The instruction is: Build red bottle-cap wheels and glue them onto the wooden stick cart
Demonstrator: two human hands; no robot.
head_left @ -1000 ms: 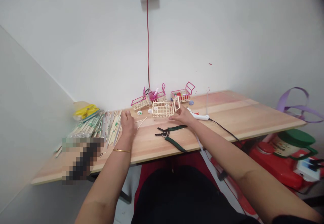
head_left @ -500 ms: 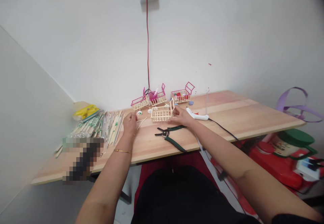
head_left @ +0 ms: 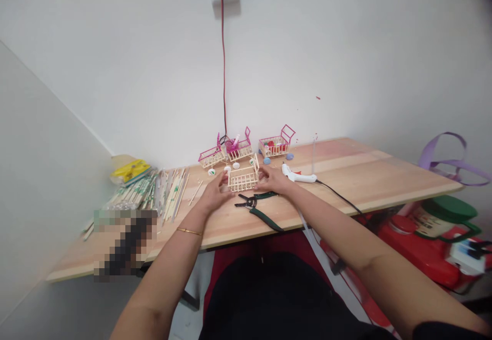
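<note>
A small unpainted stick cart (head_left: pixel 243 177) sits between both my hands over the wooden table (head_left: pixel 346 176). My right hand (head_left: pixel 272 179) grips its right end. At the cart's left end, my left hand (head_left: pixel 215 192) has its fingers curled against the frame. Green-handled pliers (head_left: pixel 258 209) lie just in front of the cart. A white glue gun (head_left: pixel 298 175) with a black cord rests to the right of my right hand.
Three pink-trimmed stick carts (head_left: pixel 238 150) stand by the wall, with small round wheels (head_left: pixel 212 172) near them. Bundled wooden sticks (head_left: pixel 154 191) and a yellow packet (head_left: pixel 128 170) lie at the left. A red cable (head_left: pixel 223 58) hangs down the wall. A red container (head_left: pixel 426 242) stands beside the table, lower right.
My right hand drew the unpainted cart toward me. My left hand left the loose sticks at the left and came right onto the cart's left end.
</note>
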